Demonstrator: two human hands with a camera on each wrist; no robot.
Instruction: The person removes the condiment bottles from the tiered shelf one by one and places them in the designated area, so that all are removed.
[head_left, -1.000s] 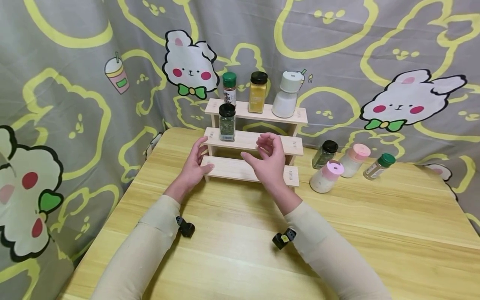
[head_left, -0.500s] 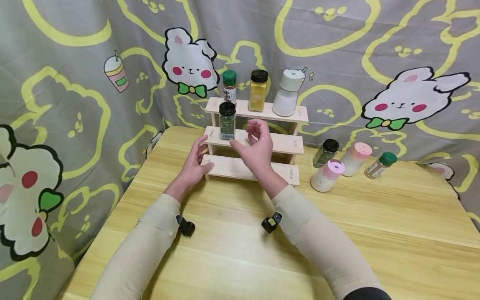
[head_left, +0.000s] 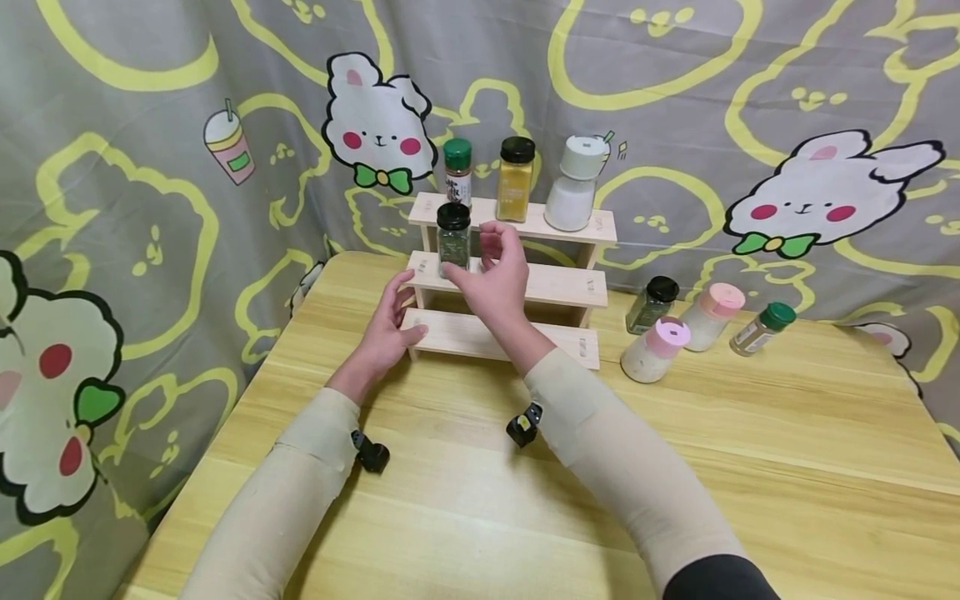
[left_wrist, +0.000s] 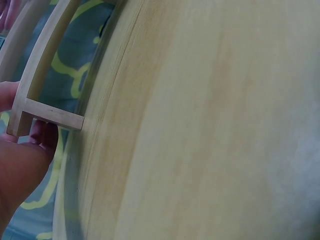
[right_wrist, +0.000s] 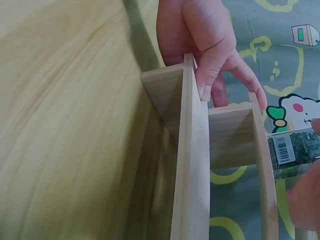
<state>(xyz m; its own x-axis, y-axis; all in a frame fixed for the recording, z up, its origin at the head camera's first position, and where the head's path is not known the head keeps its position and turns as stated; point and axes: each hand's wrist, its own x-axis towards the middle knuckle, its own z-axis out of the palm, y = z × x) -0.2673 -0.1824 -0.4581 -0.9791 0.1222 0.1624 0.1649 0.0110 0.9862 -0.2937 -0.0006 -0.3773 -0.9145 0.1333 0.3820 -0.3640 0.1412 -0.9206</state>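
Note:
A three-tier wooden spice rack (head_left: 502, 337) stands on the table. My left hand (head_left: 386, 333) grips its left end, thumb on the lowest tier and fingers along the side. On the middle tier, at the left, stands a black-capped glass jar of green dried herbs (head_left: 453, 237). My right hand (head_left: 495, 275) is just right of this jar, its thumb in front of the jar's lower part and its curved fingers beside it. In the right wrist view the herb jar (right_wrist: 294, 150) appears at the right edge, near the partly cropped right hand (right_wrist: 306, 197); firm contact cannot be made out.
The top tier bears a green-capped bottle (head_left: 457, 173), a yellow spice jar (head_left: 515, 183) and a white-capped shaker (head_left: 572, 187). Right of the rack stand a black-capped jar (head_left: 651, 307), pink-capped shakers (head_left: 647, 354) and a green-capped bottle (head_left: 761, 329). A patterned curtain (head_left: 660, 50) hangs behind.
My right hand has moved left and up, from over the right part of the rack to the herb jar. The left hand stays on the rack's left end.

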